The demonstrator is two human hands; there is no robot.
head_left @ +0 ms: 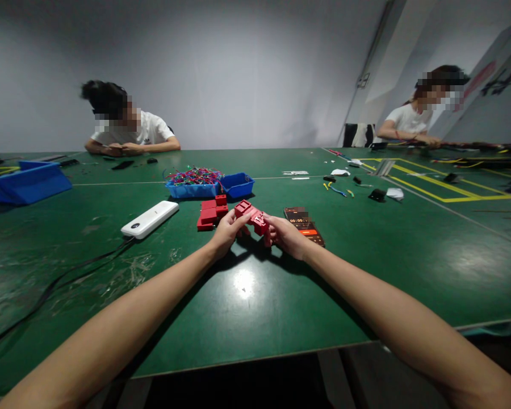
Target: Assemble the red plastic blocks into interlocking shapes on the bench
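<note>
Head view: fingers nearly closed, the left hand [226, 234] and right hand [290, 236] pinch opposite ends of a red part [258, 220] above the tabletop [281, 318], seemingly light, stiff plastic best held by its outer sides.

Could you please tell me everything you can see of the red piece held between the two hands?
The red piece looks like plastic: blocky, with a squarish recess at its left end and finer details, too small to read, at its right. It slants down rightward above the green table, the left hand gripping its left part, the right hand its right end.
</note>
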